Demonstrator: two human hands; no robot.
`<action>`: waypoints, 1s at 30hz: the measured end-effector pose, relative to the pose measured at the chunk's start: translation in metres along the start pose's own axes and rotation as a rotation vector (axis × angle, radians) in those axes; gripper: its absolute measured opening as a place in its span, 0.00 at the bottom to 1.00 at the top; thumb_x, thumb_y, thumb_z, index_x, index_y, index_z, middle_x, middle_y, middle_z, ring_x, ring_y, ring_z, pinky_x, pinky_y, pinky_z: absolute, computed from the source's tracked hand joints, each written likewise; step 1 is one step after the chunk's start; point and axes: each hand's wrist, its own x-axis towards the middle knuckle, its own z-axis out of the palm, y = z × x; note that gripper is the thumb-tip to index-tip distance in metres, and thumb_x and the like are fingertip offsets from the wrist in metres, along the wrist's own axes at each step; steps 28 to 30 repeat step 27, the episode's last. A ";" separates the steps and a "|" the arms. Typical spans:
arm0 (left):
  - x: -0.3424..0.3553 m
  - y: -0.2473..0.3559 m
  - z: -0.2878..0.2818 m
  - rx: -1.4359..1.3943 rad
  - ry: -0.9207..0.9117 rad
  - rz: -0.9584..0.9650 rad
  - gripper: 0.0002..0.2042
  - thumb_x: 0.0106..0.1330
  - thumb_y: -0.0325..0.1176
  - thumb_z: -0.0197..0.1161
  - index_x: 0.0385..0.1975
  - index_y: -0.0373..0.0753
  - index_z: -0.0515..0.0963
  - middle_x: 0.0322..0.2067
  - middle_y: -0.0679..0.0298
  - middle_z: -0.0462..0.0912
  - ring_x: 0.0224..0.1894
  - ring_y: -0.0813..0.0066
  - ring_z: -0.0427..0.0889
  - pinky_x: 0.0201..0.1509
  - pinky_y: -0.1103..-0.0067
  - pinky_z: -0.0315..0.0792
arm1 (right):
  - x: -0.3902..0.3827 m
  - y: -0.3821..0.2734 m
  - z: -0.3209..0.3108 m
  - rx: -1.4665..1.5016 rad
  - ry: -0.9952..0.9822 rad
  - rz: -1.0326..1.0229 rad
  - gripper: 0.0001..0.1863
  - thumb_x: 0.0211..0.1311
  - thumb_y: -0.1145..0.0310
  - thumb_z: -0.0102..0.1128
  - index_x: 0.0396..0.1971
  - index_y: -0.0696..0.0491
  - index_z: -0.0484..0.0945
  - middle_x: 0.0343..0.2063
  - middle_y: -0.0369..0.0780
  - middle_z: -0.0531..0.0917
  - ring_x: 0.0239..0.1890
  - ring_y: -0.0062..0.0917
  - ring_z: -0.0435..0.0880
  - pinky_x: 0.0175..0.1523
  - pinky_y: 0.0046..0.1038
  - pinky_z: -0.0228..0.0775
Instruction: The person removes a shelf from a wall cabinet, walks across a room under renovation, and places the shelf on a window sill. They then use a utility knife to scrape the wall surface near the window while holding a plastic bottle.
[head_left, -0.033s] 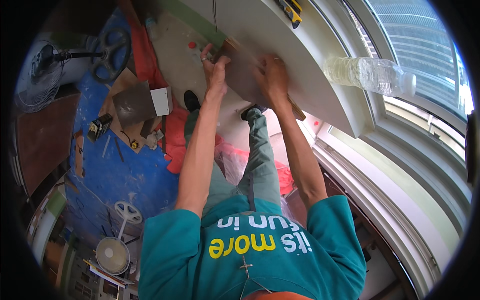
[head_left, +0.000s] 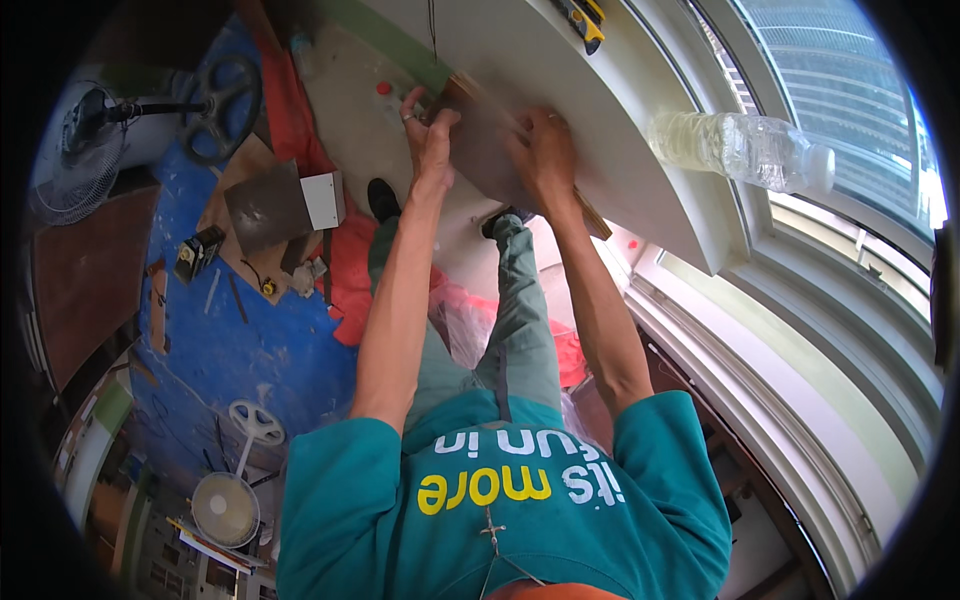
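A thin brown board (head_left: pixel 478 150) stands tilted against the white ledge, between my two hands. At its left edge, my left hand (head_left: pixel 432 145) has the thumb over the board's face and the index finger pointing away; the other fingers are partly hidden. My right hand (head_left: pixel 545 155) is curled over the board's right part, wearing a ring. Its fingertips are smeared, and a blurred pale strip (head_left: pixel 492 98) runs from them along the board's top edge. What those fingers hold, if anything, cannot be made out.
On the white ledge (head_left: pixel 620 130) are a yellow-black utility knife (head_left: pixel 584 25) and a lying clear plastic bottle (head_left: pixel 740 150) by the window. Left, a blue floor sheet (head_left: pixel 270 370) bears a brown panel (head_left: pixel 268 208), tape measure (head_left: pixel 268 287) and scraps. Fans (head_left: pixel 225 510) stand around it.
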 end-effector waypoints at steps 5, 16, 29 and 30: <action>-0.002 -0.003 0.003 0.015 0.042 0.029 0.38 0.54 0.28 0.63 0.67 0.39 0.55 0.53 0.51 0.68 0.50 0.68 0.71 0.56 0.73 0.69 | 0.003 0.004 0.004 0.124 -0.094 0.176 0.20 0.56 0.55 0.69 0.38 0.56 0.82 0.33 0.45 0.83 0.37 0.39 0.83 0.44 0.37 0.73; -0.003 -0.008 0.012 0.198 0.011 0.096 0.50 0.59 0.43 0.73 0.72 0.36 0.42 0.63 0.45 0.64 0.62 0.57 0.70 0.63 0.63 0.69 | 0.016 -0.014 -0.006 0.197 -0.227 0.309 0.20 0.58 0.52 0.67 0.40 0.55 0.83 0.36 0.46 0.85 0.42 0.41 0.84 0.47 0.38 0.74; -0.003 -0.018 -0.002 0.146 -0.170 0.058 0.53 0.59 0.45 0.75 0.74 0.32 0.43 0.67 0.48 0.63 0.68 0.58 0.66 0.68 0.64 0.65 | 0.015 0.004 0.003 0.529 -0.300 0.457 0.20 0.53 0.52 0.75 0.38 0.52 0.86 0.28 0.36 0.84 0.32 0.28 0.81 0.40 0.29 0.74; -0.003 -0.018 -0.002 0.146 -0.170 0.058 0.53 0.59 0.45 0.75 0.74 0.32 0.43 0.67 0.48 0.63 0.68 0.58 0.66 0.68 0.64 0.65 | 0.015 0.004 0.003 0.529 -0.300 0.457 0.20 0.53 0.52 0.75 0.38 0.52 0.86 0.28 0.36 0.84 0.32 0.28 0.81 0.40 0.29 0.74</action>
